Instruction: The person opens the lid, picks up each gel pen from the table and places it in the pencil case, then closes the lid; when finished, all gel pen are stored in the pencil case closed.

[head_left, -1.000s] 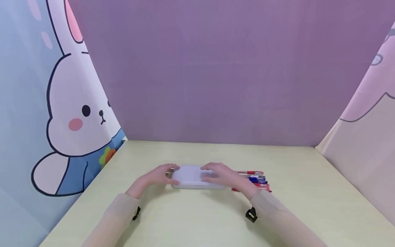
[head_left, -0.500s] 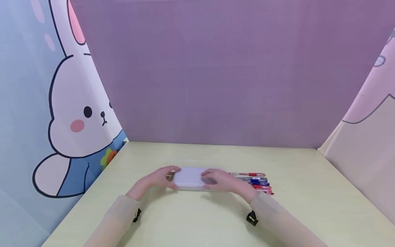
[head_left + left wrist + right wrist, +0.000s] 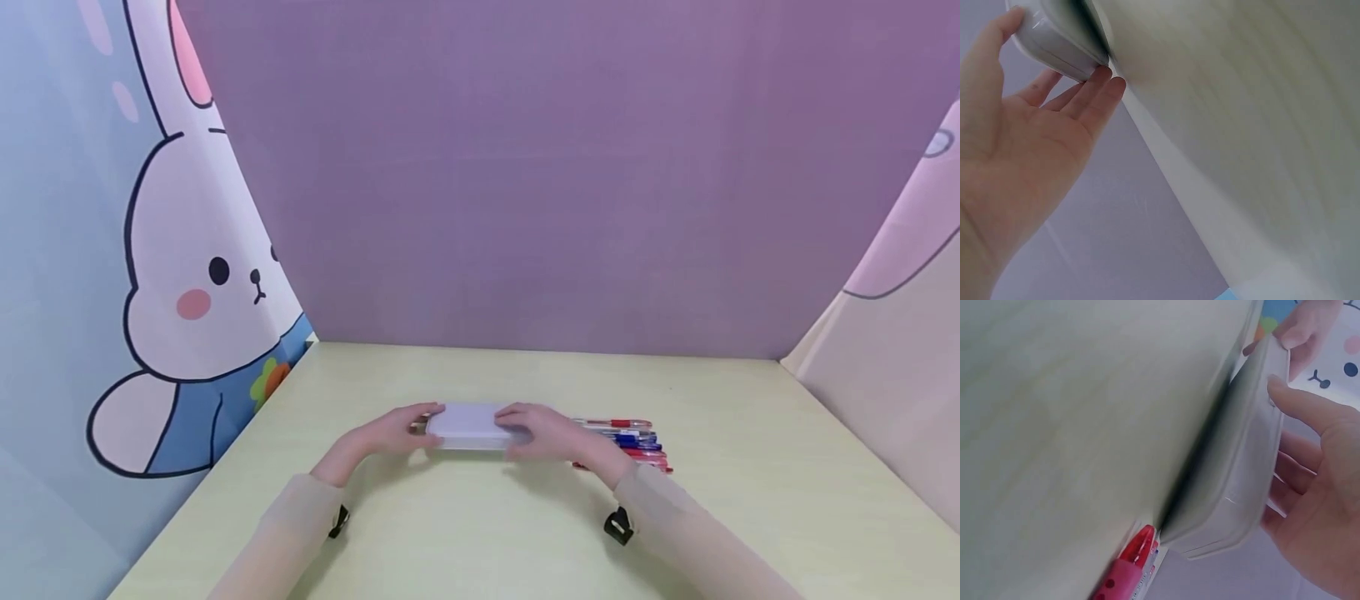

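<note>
A white, round-cornered box like a pencil case [image 3: 467,423] is held between both hands over the middle of the table. My left hand [image 3: 392,430] grips its left end, thumb on one side and fingers on the other. My right hand [image 3: 542,433] grips the right part, its thumb [image 3: 1297,403] against the near side. In the right wrist view a dark gap shows between the box [image 3: 1244,469] and the tabletop, so it sits at least partly raised. The lid looks closed. Its right end is hidden behind my right hand in the head view.
Several red and blue pens [image 3: 636,443] lie side by side just right of the box, partly behind my right wrist. One has a pink dotted grip [image 3: 1121,578]. The pale table [image 3: 465,533] ends at a purple backdrop [image 3: 525,183]; a rabbit-print cloth [image 3: 202,208] hangs left.
The front edge of the box has risen slightly off the table. Both hands have stayed at its ends, the right fingers settling closer on it. The head view has shifted a little.
</note>
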`<state>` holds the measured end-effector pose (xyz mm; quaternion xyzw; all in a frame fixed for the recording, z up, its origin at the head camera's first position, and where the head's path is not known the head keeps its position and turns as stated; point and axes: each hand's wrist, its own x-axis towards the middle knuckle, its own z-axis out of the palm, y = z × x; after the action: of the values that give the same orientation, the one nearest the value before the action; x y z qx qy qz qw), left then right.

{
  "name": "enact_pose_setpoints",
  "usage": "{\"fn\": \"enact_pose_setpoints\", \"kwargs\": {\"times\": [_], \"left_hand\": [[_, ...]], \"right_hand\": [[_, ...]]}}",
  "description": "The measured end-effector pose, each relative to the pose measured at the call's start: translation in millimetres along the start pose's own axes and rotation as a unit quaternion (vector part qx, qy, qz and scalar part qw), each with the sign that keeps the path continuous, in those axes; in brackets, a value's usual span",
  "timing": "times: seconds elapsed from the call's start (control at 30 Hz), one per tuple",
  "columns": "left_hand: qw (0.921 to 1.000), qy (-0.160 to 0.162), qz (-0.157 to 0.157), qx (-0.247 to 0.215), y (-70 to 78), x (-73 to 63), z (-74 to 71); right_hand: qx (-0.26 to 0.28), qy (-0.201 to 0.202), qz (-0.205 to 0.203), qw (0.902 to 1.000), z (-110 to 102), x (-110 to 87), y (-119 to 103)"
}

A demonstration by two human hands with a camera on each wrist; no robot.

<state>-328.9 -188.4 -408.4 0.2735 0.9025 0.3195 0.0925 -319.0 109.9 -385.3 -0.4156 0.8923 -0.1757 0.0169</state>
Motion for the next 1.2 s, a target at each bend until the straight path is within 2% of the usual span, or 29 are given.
{"fn": "enact_pose_setpoints", "kwargs": {"times": [0.27, 0.5, 0.7, 0.87, 1.03, 1.2], "left_hand": [[0.9997, 0.009, 0.007, -0.023, 0.1, 0.1, 0.4], [0.9989, 0.030, -0.030, -0.019, 2.4, 2.2, 1.6], [0.9975, 0.052, -0.047, -0.006, 6.5, 3.3, 1.7], [0.9972, 0.052, -0.051, -0.014, 6.9, 3.7, 0.9], [0.9969, 0.047, -0.061, -0.019, 3.3, 4.9, 2.2], [0.9964, 0.048, -0.067, -0.018, 3.0, 5.1, 2.8]], "right_hand": [[0.021, 0.037, 0.001, 0.9991, -4, 3.5, 1], [0.024, 0.059, 0.010, 0.9979, -4, 5.6, 3], [0.017, 0.075, 0.012, 0.9970, -7, 8.4, 3], [0.022, 0.084, 0.001, 0.9963, -11, 9.4, 2], [0.005, 0.086, -0.012, 0.9962, -11, 9.8, 2], [-0.020, 0.102, -0.042, 0.9936, -9, 10.6, 2]]}}
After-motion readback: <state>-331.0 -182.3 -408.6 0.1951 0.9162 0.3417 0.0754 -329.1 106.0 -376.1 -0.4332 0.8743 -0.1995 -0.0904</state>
